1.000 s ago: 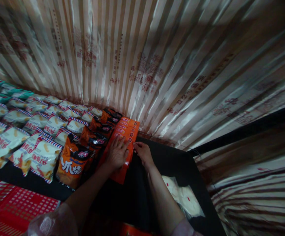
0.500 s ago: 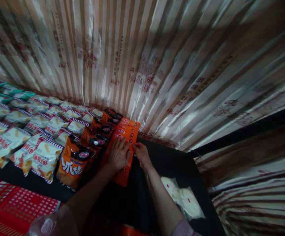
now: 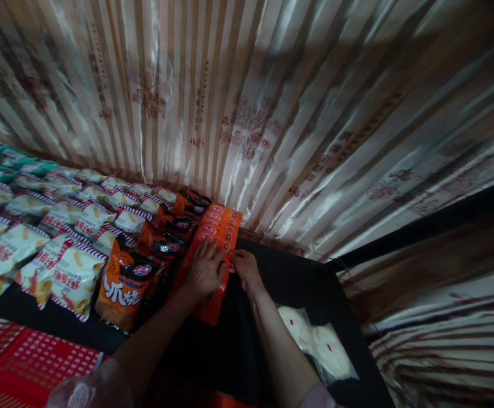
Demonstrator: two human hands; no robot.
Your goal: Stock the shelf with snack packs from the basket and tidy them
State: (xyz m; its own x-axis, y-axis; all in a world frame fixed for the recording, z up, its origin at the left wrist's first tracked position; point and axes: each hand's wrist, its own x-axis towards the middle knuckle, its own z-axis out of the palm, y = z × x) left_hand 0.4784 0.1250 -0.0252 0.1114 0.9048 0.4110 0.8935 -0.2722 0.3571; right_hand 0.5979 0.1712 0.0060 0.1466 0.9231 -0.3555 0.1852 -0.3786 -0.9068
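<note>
Flat orange packets [image 3: 231,217] lie overlapped in a row on the black table, their round logos showing along the top ends. My left hand [image 3: 206,271] rests flat on them, fingers stretched out, covering part of the front packets. At their right edge, my right hand [image 3: 245,268] is closed with thumb and fingers pinching the side of an orange packet. Just left of the row stand orange-and-black snack bags [image 3: 123,286], one behind another.
Rows of white snack bags [image 3: 76,277] fill the left, with green bags [image 3: 0,153] beyond. A red plastic basket [image 3: 38,354] sits at lower left. Two clear packs with round white contents [image 3: 334,351] lie right of my forearm. A striped curtain [image 3: 247,113] hangs behind the table [image 3: 289,266].
The view has shifted very slightly. Both hands stay at the orange packets, and my left hand sits almost the same; little else differs.
</note>
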